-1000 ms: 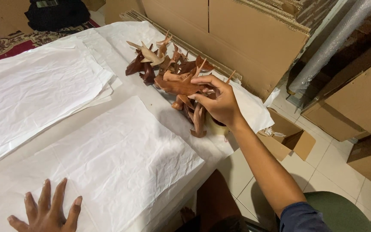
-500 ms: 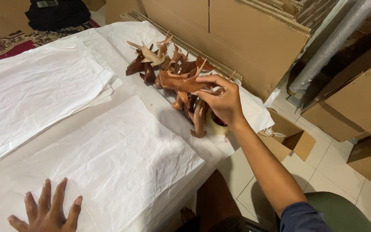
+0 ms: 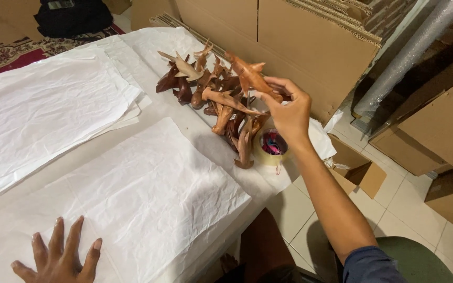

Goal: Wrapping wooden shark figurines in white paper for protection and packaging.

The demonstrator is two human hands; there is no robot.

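One wooden shark carving [image 3: 251, 76] pinched in right hand [image 3: 289, 112] fingers, lifted above carving pile [image 3: 216, 99]. Left hand [image 3: 58, 257] flat, fingers spread, on white paper sheet [image 3: 148, 194] near pile.

Right hand [image 3: 289, 112]: raised above the pile, fingers closed around one reddish-brown carved wooden fish [image 3: 251, 77], lifted clear of the rest.
Left hand [image 3: 58, 257]: flat, fingers spread, pressed on the near sheet of white paper [image 3: 148, 194].
Pile of wooden carvings [image 3: 213, 102]: brown and pale pieces, tangled together at the far edge of the bench [image 3: 184, 123].
Tape roll [image 3: 271, 147]: just beside the pile, under the right wrist.
Second paper stack [image 3: 48, 110]: left side, spread wide.
Cardboard sheets [image 3: 279, 36]: upright behind the pile.
Small open box [image 3: 355, 165]: on the tiled floor [image 3: 394, 209], right of the bench.
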